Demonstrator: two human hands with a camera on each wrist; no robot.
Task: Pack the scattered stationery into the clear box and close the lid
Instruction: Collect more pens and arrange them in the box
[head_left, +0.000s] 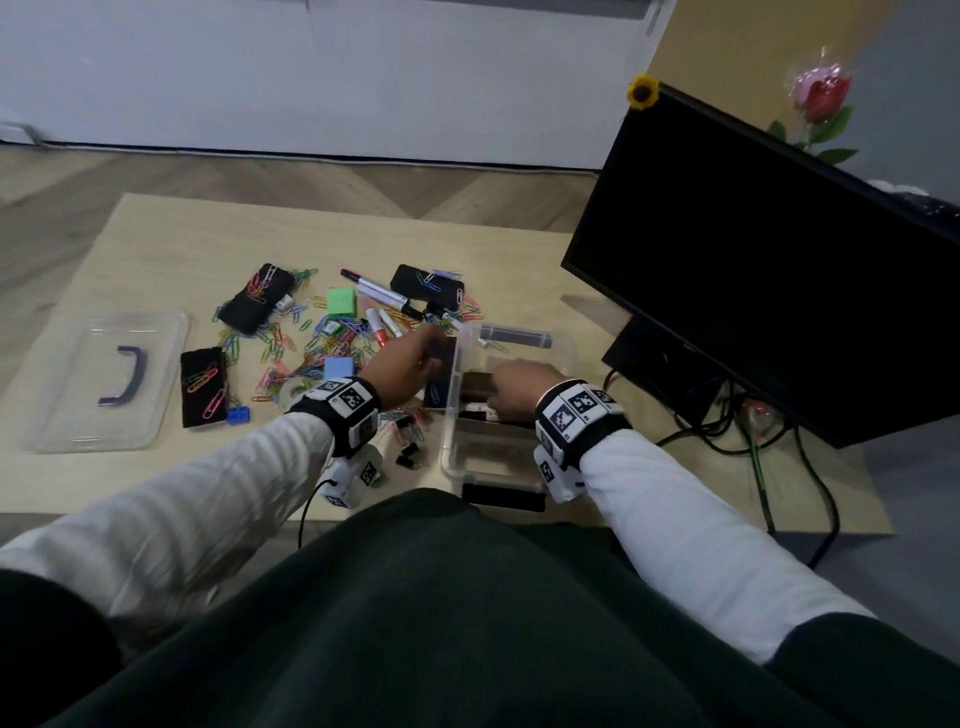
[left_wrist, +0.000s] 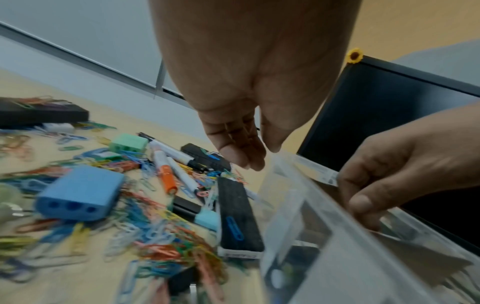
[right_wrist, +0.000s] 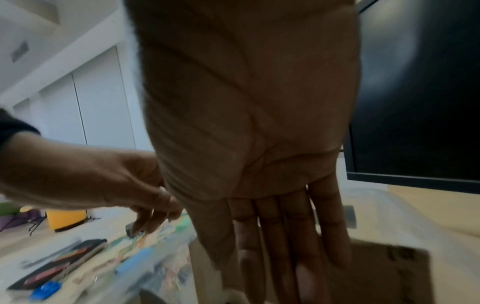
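Box (head_left: 511, 340) at table's right, partly filled; right hand (head_left: 519, 387) flat inside, left hand (head_left: 410, 364) loose and empty over clips (left_wrist: 155, 242) (light, slippery: scoop, not pinch)

Clear box (head_left: 456, 457), open, near the desk's front edge, holding a brown carton (head_left: 475, 384). Its lid (head_left: 111, 382) lies flat toward the left edge. Coloured paper clips (head_left: 291, 358), markers (head_left: 382, 296) and black erasers (head_left: 257, 299) lie scattered between them.
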